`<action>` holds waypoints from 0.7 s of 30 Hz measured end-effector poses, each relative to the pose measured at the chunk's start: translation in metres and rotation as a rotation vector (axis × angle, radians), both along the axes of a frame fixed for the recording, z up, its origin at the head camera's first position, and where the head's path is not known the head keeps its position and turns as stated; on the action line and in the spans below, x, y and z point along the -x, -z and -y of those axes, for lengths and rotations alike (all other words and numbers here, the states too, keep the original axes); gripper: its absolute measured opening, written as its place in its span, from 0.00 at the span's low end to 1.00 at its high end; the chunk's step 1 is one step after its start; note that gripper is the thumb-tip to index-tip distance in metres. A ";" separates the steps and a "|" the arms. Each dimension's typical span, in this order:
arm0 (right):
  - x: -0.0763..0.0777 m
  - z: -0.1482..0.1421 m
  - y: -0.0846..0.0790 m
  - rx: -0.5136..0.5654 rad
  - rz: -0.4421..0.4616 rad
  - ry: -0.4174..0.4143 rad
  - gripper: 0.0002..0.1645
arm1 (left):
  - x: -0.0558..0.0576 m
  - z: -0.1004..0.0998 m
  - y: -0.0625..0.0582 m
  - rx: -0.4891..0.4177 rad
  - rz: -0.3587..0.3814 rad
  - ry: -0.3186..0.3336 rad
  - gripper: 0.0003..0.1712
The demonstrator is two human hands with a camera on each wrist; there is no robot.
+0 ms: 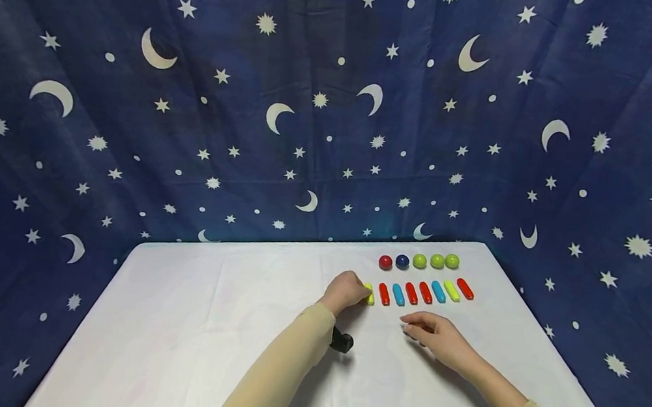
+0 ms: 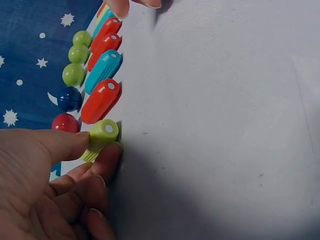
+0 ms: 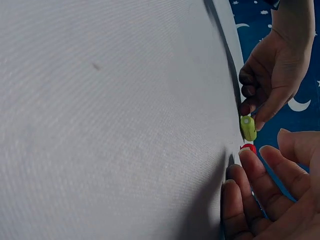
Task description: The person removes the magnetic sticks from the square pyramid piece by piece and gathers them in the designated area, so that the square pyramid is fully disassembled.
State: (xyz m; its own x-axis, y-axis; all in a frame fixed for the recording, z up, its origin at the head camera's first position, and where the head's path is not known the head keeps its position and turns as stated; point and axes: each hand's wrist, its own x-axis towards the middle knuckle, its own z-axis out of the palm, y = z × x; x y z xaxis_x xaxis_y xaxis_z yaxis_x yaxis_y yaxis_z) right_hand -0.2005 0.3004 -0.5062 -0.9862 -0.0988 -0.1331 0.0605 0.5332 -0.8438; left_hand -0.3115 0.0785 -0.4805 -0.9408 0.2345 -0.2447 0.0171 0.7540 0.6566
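Observation:
My left hand (image 1: pixel 346 290) is at the left end of a row of small oblong plastic pieces. Between thumb and fingers it pinches a yellow-green oblong piece (image 2: pixel 104 132), whose rounded end with a pale dot faces the left wrist camera. Right beside that piece lies a red oblong piece (image 1: pixel 384 294), then a blue oblong piece (image 1: pixel 398 294) and several more in red, blue and yellow-green. My right hand (image 1: pixel 437 335) hovers in front of the row, fingers loosely bent and holding nothing. In the right wrist view its fingers (image 3: pixel 265 185) are spread slightly apart.
Behind the oblong pieces stands a row of balls: a red ball (image 1: pixel 385 262), a dark blue ball (image 1: pixel 401 261) and 3 green balls (image 1: pixel 419 261). A white cloth covers the table (image 1: pixel 173 320). A dark blue curtain (image 1: pixel 309 130) with moons and stars hangs beyond its far edge.

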 end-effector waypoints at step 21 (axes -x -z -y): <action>0.002 0.000 -0.001 -0.017 -0.010 0.009 0.20 | -0.009 0.031 0.001 -0.033 -0.060 0.106 0.17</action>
